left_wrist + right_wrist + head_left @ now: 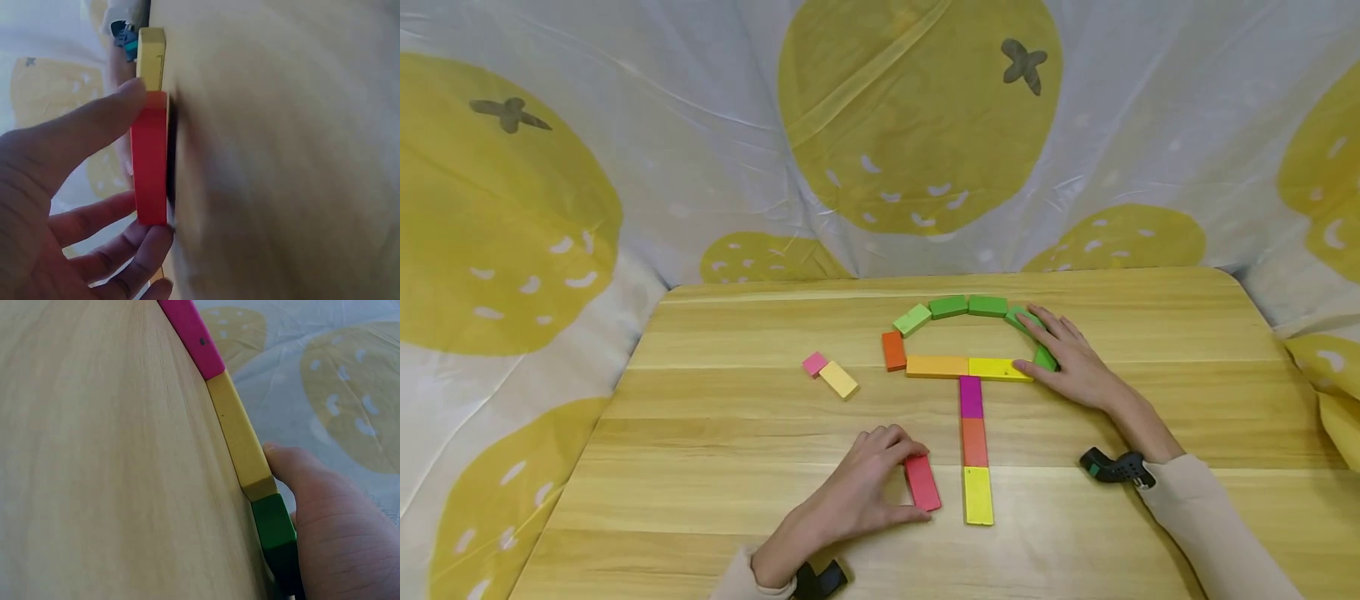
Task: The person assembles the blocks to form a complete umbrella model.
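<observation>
At the near middle of the table, my left hand (872, 479) pinches a red block (922, 483) by its two ends, thumb at one and fingertips at the other. The left wrist view shows the same red block (150, 162) on edge between them. My right hand (1071, 362) lies with fingers spread over the right end of a block arch. Its thumb touches a yellow block (992, 369), and its fingers reach a green block (1021, 320). Another green block (1045, 358) is partly hidden under the palm.
An orange-yellow block (936, 367) continues the crossbar leftward. Below hangs a column of purple (972, 397), coral (974, 442) and yellow (978, 496) blocks. An orange block (893, 351) stands at the arch's left end. Pink (815, 364) and pale yellow (838, 380) blocks lie apart at left.
</observation>
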A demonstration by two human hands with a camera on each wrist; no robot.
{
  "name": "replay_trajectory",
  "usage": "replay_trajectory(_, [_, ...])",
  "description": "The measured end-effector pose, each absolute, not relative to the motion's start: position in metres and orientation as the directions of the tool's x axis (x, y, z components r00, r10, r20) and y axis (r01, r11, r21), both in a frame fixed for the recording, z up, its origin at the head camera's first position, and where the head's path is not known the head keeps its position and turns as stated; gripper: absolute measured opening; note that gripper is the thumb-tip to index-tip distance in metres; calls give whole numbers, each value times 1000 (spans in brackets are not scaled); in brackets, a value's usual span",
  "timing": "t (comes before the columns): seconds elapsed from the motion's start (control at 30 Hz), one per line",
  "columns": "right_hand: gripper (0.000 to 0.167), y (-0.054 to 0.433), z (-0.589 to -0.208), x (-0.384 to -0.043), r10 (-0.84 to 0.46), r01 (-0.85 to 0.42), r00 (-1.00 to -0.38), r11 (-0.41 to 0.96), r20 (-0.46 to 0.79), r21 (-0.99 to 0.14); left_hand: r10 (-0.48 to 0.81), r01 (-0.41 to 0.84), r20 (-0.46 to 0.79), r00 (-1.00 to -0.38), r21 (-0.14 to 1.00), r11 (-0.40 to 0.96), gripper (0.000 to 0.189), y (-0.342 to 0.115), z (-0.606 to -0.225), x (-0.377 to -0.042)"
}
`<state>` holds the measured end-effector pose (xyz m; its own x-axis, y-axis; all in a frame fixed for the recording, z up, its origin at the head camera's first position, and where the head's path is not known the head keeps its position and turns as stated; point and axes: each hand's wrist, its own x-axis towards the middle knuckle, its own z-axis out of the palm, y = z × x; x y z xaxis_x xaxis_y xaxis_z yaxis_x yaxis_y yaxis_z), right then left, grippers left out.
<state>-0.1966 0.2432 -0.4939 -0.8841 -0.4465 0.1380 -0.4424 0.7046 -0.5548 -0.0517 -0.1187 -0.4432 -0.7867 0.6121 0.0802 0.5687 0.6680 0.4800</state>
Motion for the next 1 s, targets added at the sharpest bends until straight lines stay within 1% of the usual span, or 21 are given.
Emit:
replay_trajectory(0.13, [80,244,-494,-196,-444,-439,-886,703,138,-559,619,556,61,-783,514,653,73,-120,-444,-52])
replay_trajectory(0.2, [80,244,-494,-196,-441,-436,-887,705,135,-560,633,546,33,-773,542,639,71,-122,-443,-55])
replay_trajectory(0.27, [80,244,-494,-196,-441,-433,-888,706,130,-561,649,531,3,-761,578,620,63,-125,-443,-58])
replay_trajectory(0.4, [80,243,-493,-196,-441,-423,-890,711,112,-562,679,496,-21,-733,667,556,38,-130,-444,-66])
replay_trajectory(0.47, [80,243,-493,-196,-443,-422,-890,712,109,-561,690,477,-20,-724,708,521,30,-133,-445,-69])
replay_trajectory(0.53, [79,243,-493,-196,-445,-426,-889,712,110,-558,702,463,-10,-712,745,480,27,-134,-447,-70])
replay_trajectory(0.67, [79,244,-494,-197,-449,-435,-885,708,121,-556,728,444,14,-685,801,402,26,-135,-450,-72])
replay_trajectory(0.8, [79,244,-494,-197,-447,-435,-886,708,125,-557,749,397,-8,-662,844,360,26,-134,-450,-71])
replay_trajectory(0.9, [79,244,-494,-197,-446,-434,-887,709,123,-556,768,383,-33,-640,853,355,25,-130,-449,-68])
replay_trajectory(1.0, [79,244,-493,-197,-445,-432,-887,709,123,-557,792,415,-26,-610,841,348,26,-125,-450,-65])
